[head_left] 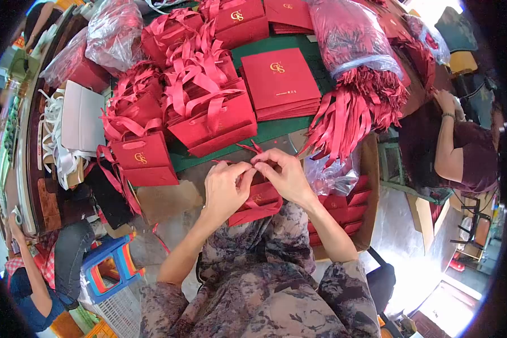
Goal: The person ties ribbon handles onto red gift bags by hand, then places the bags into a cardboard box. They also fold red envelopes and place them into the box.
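Both hands meet at the table's front edge, over my lap. My left hand [227, 185] and my right hand [281, 173] have thumbs and index fingers pinched together on a thin red ribbon [252, 147], whose ends stick up past the fingertips. Beneath them a red paper bag [257, 198] rests at my lap, partly covered by the hands. Just ahead lie a stack of flat red bags [280, 79] with a gold logo and upright red bags with ribbon handles [214, 121]. A bundle of red ribbons [343, 115] hangs from a plastic wrap to the right.
A cardboard box [369, 191] of red bags stands by my right side. White bags [83, 115] are on the left of the green-topped table [186, 161]. Blue stools [110, 267] stand lower left. Other people sit at the far left and right.
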A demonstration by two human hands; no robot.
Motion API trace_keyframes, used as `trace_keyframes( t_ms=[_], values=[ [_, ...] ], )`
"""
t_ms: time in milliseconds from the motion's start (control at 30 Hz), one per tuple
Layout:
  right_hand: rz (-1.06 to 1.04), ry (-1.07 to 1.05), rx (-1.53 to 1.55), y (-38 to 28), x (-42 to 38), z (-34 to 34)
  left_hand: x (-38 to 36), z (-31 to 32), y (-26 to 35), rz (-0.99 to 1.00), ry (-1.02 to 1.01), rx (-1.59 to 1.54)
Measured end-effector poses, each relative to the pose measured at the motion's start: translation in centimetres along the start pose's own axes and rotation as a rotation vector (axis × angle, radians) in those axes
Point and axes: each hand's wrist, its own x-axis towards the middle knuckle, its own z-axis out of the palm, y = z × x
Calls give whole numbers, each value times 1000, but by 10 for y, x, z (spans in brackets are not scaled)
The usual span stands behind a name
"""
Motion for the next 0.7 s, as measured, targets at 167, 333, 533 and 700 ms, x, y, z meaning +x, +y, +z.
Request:
trace_keyframes(
  t_ms=[167, 333, 533, 700],
  values=[
    [188, 42, 274, 6, 3, -3, -17, -15, 6, -106, 257, -151],
    [212, 24, 379, 0, 9, -7, -42, -17, -9, -348, -184, -328],
    [34, 149, 67, -23, 42, -31, -45, -22, 13, -330, -314, -313],
    [-26, 124, 76, -31, 57, -34, -44, -31, 19, -303, -285, -337]
  ],
)
